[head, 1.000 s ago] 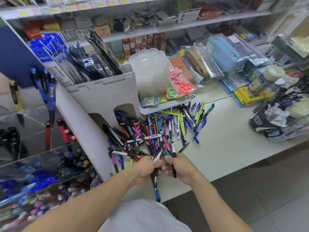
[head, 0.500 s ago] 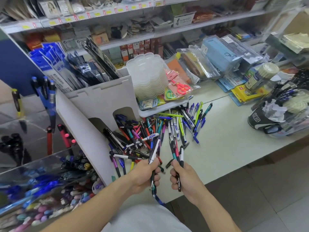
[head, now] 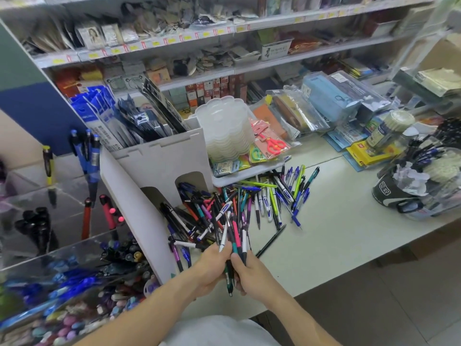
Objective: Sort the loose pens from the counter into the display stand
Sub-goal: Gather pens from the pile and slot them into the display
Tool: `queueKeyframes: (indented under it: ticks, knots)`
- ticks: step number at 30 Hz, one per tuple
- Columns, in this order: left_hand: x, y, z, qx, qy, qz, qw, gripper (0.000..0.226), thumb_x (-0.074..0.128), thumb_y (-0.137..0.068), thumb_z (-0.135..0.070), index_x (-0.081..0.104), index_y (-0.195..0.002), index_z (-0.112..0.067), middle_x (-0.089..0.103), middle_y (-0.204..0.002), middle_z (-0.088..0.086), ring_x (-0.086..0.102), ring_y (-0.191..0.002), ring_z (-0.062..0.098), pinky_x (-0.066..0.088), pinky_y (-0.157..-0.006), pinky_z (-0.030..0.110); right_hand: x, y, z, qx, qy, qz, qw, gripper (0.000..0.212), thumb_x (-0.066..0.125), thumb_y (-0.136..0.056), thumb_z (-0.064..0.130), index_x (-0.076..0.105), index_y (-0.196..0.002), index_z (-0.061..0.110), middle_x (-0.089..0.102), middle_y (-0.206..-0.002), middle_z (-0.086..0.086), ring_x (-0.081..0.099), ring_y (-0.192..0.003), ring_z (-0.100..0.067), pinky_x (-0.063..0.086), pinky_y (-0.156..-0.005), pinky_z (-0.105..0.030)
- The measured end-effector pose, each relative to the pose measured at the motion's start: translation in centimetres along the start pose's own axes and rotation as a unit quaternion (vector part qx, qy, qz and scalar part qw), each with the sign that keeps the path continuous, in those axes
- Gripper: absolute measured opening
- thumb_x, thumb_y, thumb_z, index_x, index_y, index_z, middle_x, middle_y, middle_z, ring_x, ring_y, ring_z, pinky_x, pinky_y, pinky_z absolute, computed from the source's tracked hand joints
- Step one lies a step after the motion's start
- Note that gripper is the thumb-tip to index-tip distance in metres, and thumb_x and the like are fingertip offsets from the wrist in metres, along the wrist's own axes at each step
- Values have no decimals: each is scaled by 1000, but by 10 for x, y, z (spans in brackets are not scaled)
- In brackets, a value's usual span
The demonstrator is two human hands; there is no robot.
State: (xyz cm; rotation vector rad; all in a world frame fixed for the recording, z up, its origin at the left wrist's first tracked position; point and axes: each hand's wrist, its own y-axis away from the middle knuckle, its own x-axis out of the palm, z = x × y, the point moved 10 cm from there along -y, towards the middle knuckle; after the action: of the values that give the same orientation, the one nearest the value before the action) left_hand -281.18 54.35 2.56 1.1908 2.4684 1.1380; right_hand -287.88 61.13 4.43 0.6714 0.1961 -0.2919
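The white counter (head: 324, 236) is carrying the display stand (head: 154, 171) at its left end, with clear tiered trays of pens beside that stand, and a loose pile of pens (head: 224, 211) is lying on the counter against the stand's arched base openings, spreading rightward toward a white tray (head: 239, 174) of scissors packs. At the near edge, the left hand (head: 212, 268) and the right hand (head: 252, 273) are meeting, fingers of both curling around 1 shared bundle of pens (head: 234, 243) that is standing roughly upright, tips fanning above the knuckles and 1 dark pen end protruding below the hands.
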Motion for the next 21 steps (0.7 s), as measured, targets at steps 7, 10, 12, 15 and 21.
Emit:
queueKeyframes:
  ticks: [7,10,12,15,21]
  knots:
    - [-5,3,7,-32,-13,-8,999,38,42,-107,-36,61,-122,-7,75,-111,7,69,-105,19,52,-91,36,17,-11,18,-58,332,38,941,47,22,-106,38,50,-129,8,59,-123,-18,55,-109,-32,46,-91,-42]
    - [-15,2,4,-26,-54,-34,998,41,48,-103,-42,64,-112,-6,75,-103,8,68,-101,19,51,-95,37,25,-11,29,-99,382,93,914,43,25,-107,30,60,-107,5,60,-98,-14,56,-95,-32,47,-79,-41]
    - [-23,-1,6,-18,-96,-51,994,50,55,-96,-50,60,-107,-2,71,-101,11,65,-97,20,48,-100,40,21,-15,30,-77,340,152,925,44,35,-107,34,52,-74,11,48,-67,-5,49,-67,-25,36,-58,-37]
    - [-31,-3,14,-30,-90,-77,992,48,58,-98,-46,55,-117,-2,66,-114,11,60,-110,22,42,-108,42,10,-21,29,-59,334,194,921,53,49,-100,55,49,-69,12,41,-62,-3,36,-54,-18,27,-53,-33]
    - [-22,-4,3,13,-43,-31,999,23,52,-103,-28,64,-96,-10,68,-85,11,65,-75,24,56,-76,36,-33,-45,30,-35,238,83,967,64,61,-79,79,57,-82,16,56,-69,4,49,-60,-12,43,-61,-27]
